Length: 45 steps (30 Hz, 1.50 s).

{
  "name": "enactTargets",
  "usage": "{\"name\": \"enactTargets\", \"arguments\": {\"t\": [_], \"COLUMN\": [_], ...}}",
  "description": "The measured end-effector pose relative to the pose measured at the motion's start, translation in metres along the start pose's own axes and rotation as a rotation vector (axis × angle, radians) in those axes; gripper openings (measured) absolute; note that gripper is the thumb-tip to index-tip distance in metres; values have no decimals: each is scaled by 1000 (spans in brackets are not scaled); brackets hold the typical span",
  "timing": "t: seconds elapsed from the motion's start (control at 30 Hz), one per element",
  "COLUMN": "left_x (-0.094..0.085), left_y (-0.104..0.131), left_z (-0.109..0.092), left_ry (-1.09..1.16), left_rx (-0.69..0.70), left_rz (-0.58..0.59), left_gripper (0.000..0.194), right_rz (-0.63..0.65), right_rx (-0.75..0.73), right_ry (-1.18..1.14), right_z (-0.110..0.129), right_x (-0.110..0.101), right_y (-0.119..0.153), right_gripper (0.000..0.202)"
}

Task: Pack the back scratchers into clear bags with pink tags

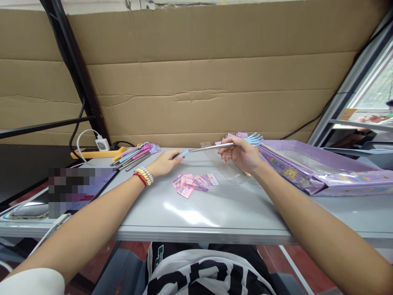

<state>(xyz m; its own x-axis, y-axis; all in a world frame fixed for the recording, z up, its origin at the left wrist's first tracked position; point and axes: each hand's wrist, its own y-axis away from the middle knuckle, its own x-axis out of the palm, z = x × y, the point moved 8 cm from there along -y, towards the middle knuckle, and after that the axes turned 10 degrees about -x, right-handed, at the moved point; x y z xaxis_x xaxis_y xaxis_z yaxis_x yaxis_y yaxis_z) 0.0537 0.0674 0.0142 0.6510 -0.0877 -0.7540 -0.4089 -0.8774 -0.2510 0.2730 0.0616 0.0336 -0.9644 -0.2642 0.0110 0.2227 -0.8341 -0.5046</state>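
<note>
A telescopic back scratcher (208, 147) with a blue hand-shaped head and a blue grip is stretched out across the middle, raised above the table. My left hand (166, 162) closes on its blue handle end. My right hand (242, 155) holds the metal rod near the head, fingers curled around it. Below and between the hands, several small pink and purple cards (195, 183) lie in a loose pile. Beside my left hand rests a bundle of back scratchers (138, 155) in pink, purple, blue and yellow.
A purple open box (307, 180) stands at the right, near my right forearm. More cards (238, 135) sit behind my right hand. At left are a yellow power strip (98, 153), a white charger (102, 143) and a tablet-like device (92, 188). Cardboard (202, 73) walls the back.
</note>
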Motion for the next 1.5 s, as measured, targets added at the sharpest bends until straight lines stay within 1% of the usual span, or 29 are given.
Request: {"name": "enactTargets", "arguments": {"t": [0.13, 0.23, 0.37, 0.5, 0.57, 0.63, 0.7, 0.77, 0.87, 0.93, 0.97, 1.07, 1.1, 1.17, 1.2, 1.27, 1.37, 1.43, 1.5], "left_x": [-2, -2, 2, 10, 11, 8, 3, -4, -12, -13, -12, -4, -1, 3, 4, 6, 13, 19, 24], "left_y": [1, 2, 7, 12, 12, 10, 7, 5, 4, 6, 8, 13, 14, 16, 17, 19, 24, 29, 33], "left_z": [0, -1, -17, -33, -36, -34, -31, -26, -20, -22, -25, -37, -40, -47, -50, -54, -62, -69, -73], "left_ry": [-73, -130, -132, -117, -126, -151, -199, -268, -369, -402, -410, -446, -465, -499, -511, -515, -447, -365, -299], "left_rx": [-6, -19, -3, -10, -16, -9, 14, 24, -2, 8, 23, 66, 76, 92, 98, 123, 236, 315, 344], "left_rz": [-27, -12, 1, 21, 14, -9, -62, -131, -224, -250, -251, -233, -228, -230, -233, -221, -139, -70, -21], "left_gripper": [29, 30, 30, 31, 31, 32, 34, 36, 37, 36, 35, 33, 34, 36, 37, 35, 31, 40, 47], "right_rz": [44, 89, 104, 154, 183, 203, 160, 43, -130, -168, -166, -160, -175, -220, -234, -245, -291, -327, -340], "right_rx": [-2, 5, 2, 5, 6, 39, 82, 96, 52, 21, 13, -24, -49, -93, -98, -55, 35, 50, 33], "right_ry": [-18, -19, -2, 10, 4, 13, 59, 121, 159, 228, 307, 647, 749, 881, 915, 933, 965, 1014, 1062], "right_z": [0, 0, 3, 3, 1, -5, -13, -18, -19, -16, -14, -4, 1, 9, 10, 7, 0, 0, 1], "right_x": [4, 9, 16, 34, 41, 43, 34, 15, -16, -28, -31, -33, -33, -32, -32, -35, -45, -51, -54], "right_y": [0, 1, 2, 6, 7, 7, 5, 1, -3, -3, -2, 1, 1, 2, 2, 1, 2, 2, 3], "right_gripper": [28, 28, 28, 31, 34, 38, 40, 42, 44, 43, 41, 33, 31, 30, 32, 38, 45, 41, 34]}}
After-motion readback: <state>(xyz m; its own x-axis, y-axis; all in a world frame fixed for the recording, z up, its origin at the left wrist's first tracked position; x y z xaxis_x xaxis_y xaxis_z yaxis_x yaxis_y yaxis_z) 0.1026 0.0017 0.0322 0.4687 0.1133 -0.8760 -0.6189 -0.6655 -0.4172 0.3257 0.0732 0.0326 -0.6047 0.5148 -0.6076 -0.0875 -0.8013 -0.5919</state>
